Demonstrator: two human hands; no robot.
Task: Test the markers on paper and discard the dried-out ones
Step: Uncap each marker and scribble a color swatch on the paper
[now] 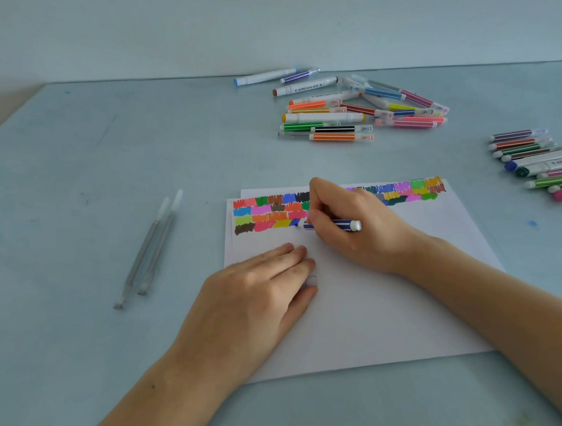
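Right hand [350, 228] grip: clenched around a blue striped marker [337, 224], tip down on the paper [379, 305] at the end of the fourth row of colour swatches [266, 214], touching a fresh blue patch. The marker's white end cap points right, out past the knuckles.

Left hand [261, 290] lies palm down on the paper's lower left part, fingers straight and together, pressing the sheet flat. Something small and pale sits under its fingertips, possibly a cap; cannot tell for sure.

Paper sits mid-surface, a second sheet edge peeking out behind it. Swatches fill the top band in rows, partly hidden by the right hand.

Main marker pile [349, 108] is far centre-right on the blue surface [72, 194], all capped. Second group of markers [542, 164] lies at the right edge, partly cut off. Two grey pens [149, 252] lie side by side, touching, well left of the paper.
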